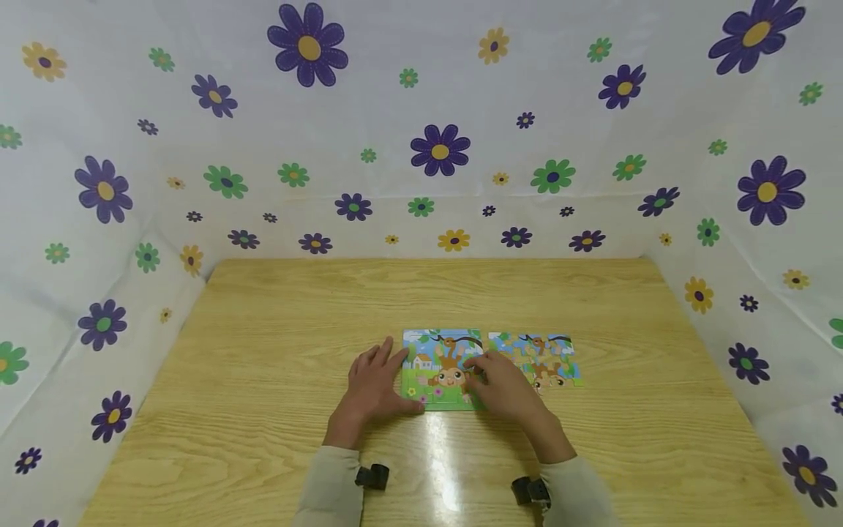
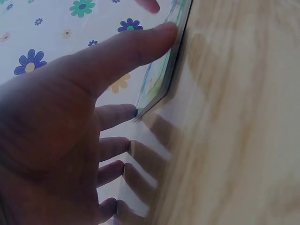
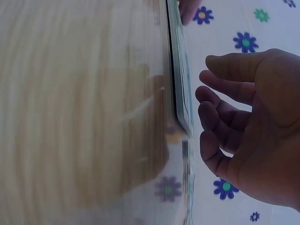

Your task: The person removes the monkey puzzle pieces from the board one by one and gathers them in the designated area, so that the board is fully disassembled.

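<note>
A jigsaw puzzle board, with a hanging monkey, a small house and flowers on it, lies flat on the table. My left hand steadies its left side. The thumb rests on the near edge, and the index fingertip touches the corner in the left wrist view. Over the board's right edge hovers my right hand, its fingers loosely bent; in the right wrist view nothing shows between thumb and fingers. Just right of the board lie several puzzle pieces of a similar monkey picture, partly covered by the right hand.
Under everything is a light wood-grain table. A white cloth printed with purple, green and yellow flowers rises along its back and both sides. Black straps are at the sleeve cuffs.
</note>
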A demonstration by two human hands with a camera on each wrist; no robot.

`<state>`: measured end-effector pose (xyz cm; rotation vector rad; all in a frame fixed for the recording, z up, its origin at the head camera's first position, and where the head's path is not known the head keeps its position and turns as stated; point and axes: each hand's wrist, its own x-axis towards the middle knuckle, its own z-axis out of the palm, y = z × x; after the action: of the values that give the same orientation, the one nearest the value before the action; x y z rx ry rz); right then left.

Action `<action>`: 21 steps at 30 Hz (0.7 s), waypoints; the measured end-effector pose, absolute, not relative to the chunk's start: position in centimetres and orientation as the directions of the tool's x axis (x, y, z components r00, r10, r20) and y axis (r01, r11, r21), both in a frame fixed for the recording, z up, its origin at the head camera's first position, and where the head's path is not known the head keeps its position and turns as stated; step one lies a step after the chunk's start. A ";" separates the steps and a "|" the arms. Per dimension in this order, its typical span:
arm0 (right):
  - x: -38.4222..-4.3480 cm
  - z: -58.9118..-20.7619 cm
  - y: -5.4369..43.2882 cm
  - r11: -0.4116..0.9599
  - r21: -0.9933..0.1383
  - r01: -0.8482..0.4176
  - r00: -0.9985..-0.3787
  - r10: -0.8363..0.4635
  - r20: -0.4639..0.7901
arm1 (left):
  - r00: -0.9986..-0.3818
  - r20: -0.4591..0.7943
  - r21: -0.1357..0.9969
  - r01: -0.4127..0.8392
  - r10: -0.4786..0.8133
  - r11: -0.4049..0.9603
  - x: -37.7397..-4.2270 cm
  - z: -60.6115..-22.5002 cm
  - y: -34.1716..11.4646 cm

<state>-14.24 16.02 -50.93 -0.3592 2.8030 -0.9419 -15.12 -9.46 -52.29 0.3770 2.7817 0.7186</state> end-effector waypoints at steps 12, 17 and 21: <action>-14.2 -50.8 12.3 0.760 -0.559 -0.331 -0.900 -0.432 -0.055 | -0.927 -0.196 0.467 0.197 0.318 0.862 -15.2 -52.2 -9.5; -14.1 -50.9 11.6 0.768 -0.549 -0.330 -0.892 -0.443 -0.084 | -0.929 -0.195 0.462 0.197 0.316 0.864 -15.2 -52.3 -9.4; -14.0 -51.0 11.2 0.780 -0.535 -0.325 -0.899 -0.430 -0.081 | -0.931 -0.196 0.457 0.191 0.308 0.869 -15.3 -52.4 -9.5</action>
<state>-14.01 11.18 -50.99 -0.5953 2.7735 -0.7804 -15.26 -9.49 -52.40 0.3781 2.7786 0.6401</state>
